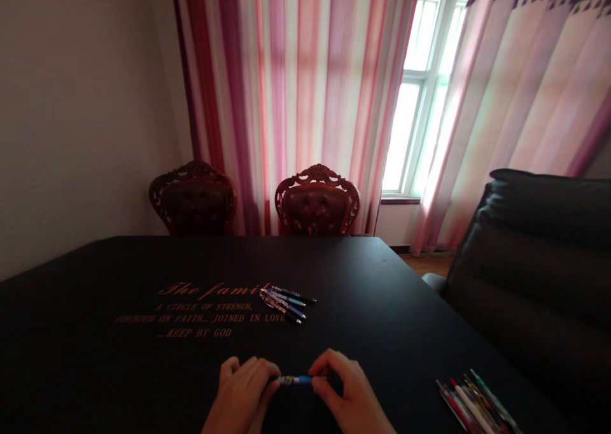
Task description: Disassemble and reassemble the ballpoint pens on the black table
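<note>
My left hand (pixel 243 392) and my right hand (pixel 341 389) hold a slim blue pen (pixel 294 380) level above the black table (pixel 95 357), one at each end. The fingers of both hands pinch it, covering its tips. A little way ahead lies a loose bunch of several patterned pens (pixel 285 303), and another heap of several pens (pixel 475 403) lies at the lower right, near the table's edge. Neither hand touches these.
Gold lettering (pixel 191 310) is printed on the tabletop left of the nearer pens. A dark sofa (pixel 529 262) stands along the right side. Carved wooden chairs (pixel 317 202) stand beyond the far edge, before striped curtains (pixel 286 90).
</note>
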`<state>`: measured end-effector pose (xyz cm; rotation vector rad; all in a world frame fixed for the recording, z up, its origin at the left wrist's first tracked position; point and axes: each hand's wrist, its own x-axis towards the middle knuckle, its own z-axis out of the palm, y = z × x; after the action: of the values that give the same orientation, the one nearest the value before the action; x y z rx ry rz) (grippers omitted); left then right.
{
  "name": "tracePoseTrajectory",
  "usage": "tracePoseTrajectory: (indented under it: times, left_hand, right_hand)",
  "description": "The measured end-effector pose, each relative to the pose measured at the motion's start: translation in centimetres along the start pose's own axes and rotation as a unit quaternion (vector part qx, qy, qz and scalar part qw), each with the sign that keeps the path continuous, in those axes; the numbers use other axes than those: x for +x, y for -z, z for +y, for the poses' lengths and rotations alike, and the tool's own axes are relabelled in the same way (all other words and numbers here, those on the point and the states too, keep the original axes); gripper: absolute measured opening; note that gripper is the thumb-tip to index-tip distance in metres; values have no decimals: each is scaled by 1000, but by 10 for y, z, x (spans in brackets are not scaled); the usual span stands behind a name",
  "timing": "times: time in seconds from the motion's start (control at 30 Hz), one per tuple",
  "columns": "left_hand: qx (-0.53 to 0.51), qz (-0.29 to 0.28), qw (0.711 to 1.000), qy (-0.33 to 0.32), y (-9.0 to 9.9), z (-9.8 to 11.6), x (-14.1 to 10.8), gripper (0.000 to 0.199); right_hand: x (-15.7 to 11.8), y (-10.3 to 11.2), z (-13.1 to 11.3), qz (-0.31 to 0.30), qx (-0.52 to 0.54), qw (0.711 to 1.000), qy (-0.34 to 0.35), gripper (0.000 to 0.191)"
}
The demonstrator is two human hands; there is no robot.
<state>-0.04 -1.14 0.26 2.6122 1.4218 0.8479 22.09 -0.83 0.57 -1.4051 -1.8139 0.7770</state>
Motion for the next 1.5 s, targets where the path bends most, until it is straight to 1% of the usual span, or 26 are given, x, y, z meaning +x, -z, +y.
tracePoseTrajectory:
  times: [0.1, 0.2, 0.3, 0.37, 0.43, 0.53, 0.6, 0.67, 0.73, 0.8, 0.87, 0.93, 1.0, 1.07, 1.2, 1.3, 1.37, 1.43, 1.5]
  left_hand:
    - [0, -18, 1000, 21, 1, 0, 1, 14]
    - [3, -32, 997, 64, 1, -2, 1, 19]
    - [13, -37, 994, 99, 3, -8, 2, 23]
    - [35, -32, 994, 102, 6, -14, 2, 23]
    - [66, -15, 994, 86, 10, -19, 3, 22]
    - [116, 9, 992, 40, 17, -23, 3, 21]
    - [140, 12, 990, 6, 21, -21, 3, 27]
    - [151, 9, 988, -28, 23, -17, 2, 39]
    - [145, 0, 989, -42, 23, -13, 2, 44]
    - [118, -12, 993, -26, 19, -13, 1, 35]
    - [73, -26, 997, 17, 12, -15, 1, 21]
    - [25, -41, 997, 65, 6, -19, 2, 12]
    - [-8, -52, 994, 101, 2, -22, 2, 8]
    - [-24, -54, 992, 113, 0, -22, 3, 8]
    - [-42, -52, 994, 91, 4, -16, 2, 12]
    - [-50, -71, 995, 57, 7, -11, 1, 8]
    - [-48, -82, 995, 41, 7, -11, 1, 10]
    - [-41, -82, 995, 37, 8, -12, 1, 13]
    - [-31, -78, 996, 39, 9, -14, 2, 14]
  right_hand:
    - [1, 4, 0, 21, 9, 1000, 15, 11]
    - [4, 11, 4, 39, 21, 999, 24, 10]
    - [7, 14, 12, 46, 30, 998, 19, 11]
    - [9, 15, 16, 52, 30, 998, 17, 12]
    - [10, 15, 18, 58, 27, 998, 16, 13]
    - [11, 14, 18, 69, 24, 997, 15, 17]
    - [11, 15, 17, 73, 24, 997, 15, 19]
    - [11, 15, 16, 74, 26, 997, 15, 21]
    - [11, 16, 16, 72, 28, 997, 17, 23]
    - [10, 16, 15, 73, 37, 997, 16, 23]
    - [9, 15, 14, 70, 52, 996, 11, 23]
    - [8, 13, 13, 57, 62, 996, 6, 21]
    - [6, 10, 13, 34, 56, 998, 6, 17]
    - [5, 7, 12, 15, 42, 999, 6, 13]
    - [2, 1, 12, 1, 27, 1000, 0, 9]
    - [1, -2, 12, -7, 30, 1000, -1, 9]
    - [3, 0, 13, -6, 33, 999, 7, 8]
    - [6, 7, 14, 12, 40, 999, 15, 8]
    - [12, 17, 17, 49, 53, 997, 21, 11]
